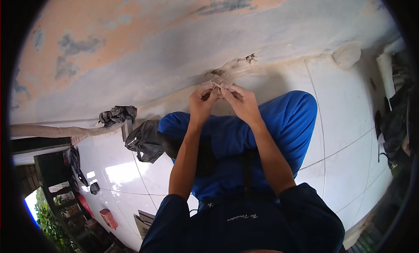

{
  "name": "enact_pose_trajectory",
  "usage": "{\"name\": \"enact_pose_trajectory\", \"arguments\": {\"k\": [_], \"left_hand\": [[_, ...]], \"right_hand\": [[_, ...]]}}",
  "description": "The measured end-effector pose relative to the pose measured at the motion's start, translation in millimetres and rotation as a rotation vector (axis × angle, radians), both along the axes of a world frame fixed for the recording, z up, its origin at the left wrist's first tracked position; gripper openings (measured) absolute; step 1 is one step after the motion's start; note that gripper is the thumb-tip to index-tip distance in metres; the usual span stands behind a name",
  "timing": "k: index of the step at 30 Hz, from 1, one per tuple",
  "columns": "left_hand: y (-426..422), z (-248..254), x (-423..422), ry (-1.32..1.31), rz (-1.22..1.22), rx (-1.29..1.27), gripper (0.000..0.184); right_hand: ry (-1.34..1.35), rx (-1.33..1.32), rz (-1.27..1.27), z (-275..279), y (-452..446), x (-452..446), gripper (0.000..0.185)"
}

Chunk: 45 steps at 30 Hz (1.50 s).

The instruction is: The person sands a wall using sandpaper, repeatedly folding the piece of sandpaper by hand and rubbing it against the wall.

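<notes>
My left hand (203, 103) and my right hand (241, 102) meet in front of my crossed legs, close to the base of the wall. Fingers and thumbs of both are pinched together on a small, pale, crumpled piece (221, 83); its kind is too unclear to tell. Just beyond my fingertips, the wall (174, 70) has a damaged, crumbling patch (235, 65) with dark gaps along its foot. My knees in blue trousers (288, 117) lie on either side of my wrists.
A black plastic bag (146, 141) lies by my left knee, with dark crumpled plastic (118, 115) near a pipe (56, 131). White tiles (349, 117) cover the floor. A red box (108, 219) stands lower left; a rounded pale object (347, 56) sits against the wall at right.
</notes>
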<state>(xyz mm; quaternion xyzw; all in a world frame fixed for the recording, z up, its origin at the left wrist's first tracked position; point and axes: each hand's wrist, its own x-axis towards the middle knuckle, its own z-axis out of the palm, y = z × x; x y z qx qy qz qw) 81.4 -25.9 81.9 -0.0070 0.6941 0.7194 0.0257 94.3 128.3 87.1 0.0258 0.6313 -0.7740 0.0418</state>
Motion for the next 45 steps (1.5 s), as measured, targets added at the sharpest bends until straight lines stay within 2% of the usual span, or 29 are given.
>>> {"name": "enact_pose_trajectory", "arguments": {"k": [3, 9, 13, 15, 17, 21, 24, 28, 31, 34, 42, 45], "left_hand": [[-3.8, -6.4, -1.4, 0.031, -0.007, -0.036, 0.022], [-3.6, -11.5, -1.2, 0.066, 0.058, -0.176, 0.02], [-0.7, -6.4, -1.5, 0.051, 0.076, -0.233, 0.02], [0.5, -4.2, -2.3, 0.002, 0.074, -0.198, 0.022], [0.3, -4.9, -2.9, -0.018, 0.072, -0.138, 0.024], [-1.9, -3.5, -2.0, -0.05, 0.076, 0.018, 0.024], [-4.9, -3.1, -2.9, -0.121, 0.073, 0.166, 0.024], [-10.4, 4.3, -1.5, -0.092, 0.013, 0.343, 0.036], [-15.4, 8.6, -2.5, -0.004, -0.073, 0.185, 0.044], [-14.0, 9.3, -3.2, 0.104, -0.144, 0.089, 0.043], [-4.1, 2.7, -4.3, 0.142, -0.03, -0.078, 0.033], [2.5, -0.4, -2.3, 0.148, 0.03, -0.196, 0.032]], "right_hand": [[0.019, 0.087, 0.0, 6.0, 0.0, 0.9, 0.015], [0.279, 0.309, -0.092, -1.9, -2.7, 0.3, 0.014], [0.238, 0.358, -0.138, -2.4, -1.9, 0.8, 0.016], [0.241, 0.394, -0.163, -0.9, -1.5, 1.2, 0.015], [0.225, 0.227, -0.192, -16.9, -4.5, -2.0, 0.013], [0.061, -0.067, -0.194, -0.3, -5.2, -2.4, 0.014], [0.107, -0.083, -0.157, 13.5, -4.4, -0.3, 0.025], [0.189, 0.075, -0.043, 6.2, -2.6, -6.7, 0.031], [0.205, 0.065, -0.027, 4.1, -4.1, -10.3, 0.031], [0.227, 0.094, -0.028, -2.2, -3.7, -14.6, 0.031], [0.215, 0.277, -0.092, -6.5, 0.7, -19.8, 0.027], [0.119, 0.164, -0.155, -0.4, -2.4, -15.7, 0.023]]}}
